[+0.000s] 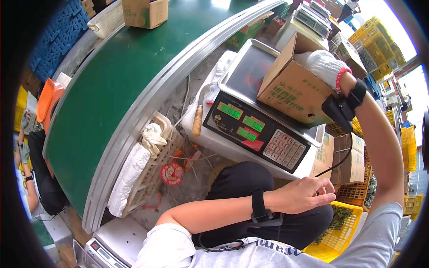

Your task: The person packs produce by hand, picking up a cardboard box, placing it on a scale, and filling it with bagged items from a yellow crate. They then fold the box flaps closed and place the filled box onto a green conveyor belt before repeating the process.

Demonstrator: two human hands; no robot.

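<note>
The right hand (319, 65), grip hidden, reached into the carton (292, 91) on the scale (237, 124), withdrawal seemingly needing care, the left hand (301, 195) half-curled, empty.

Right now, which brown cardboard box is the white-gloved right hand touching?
The brown box on the black digital scale; the box by the green belt stands untouched.

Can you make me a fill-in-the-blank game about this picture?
1. The box rests on a ____ with number keys.
2. The right hand wears a white ____.
3. The belt is colored ____.
4. The basket below the left hand is colored ____.

Missing words: scale; glove; green; yellow.
</note>
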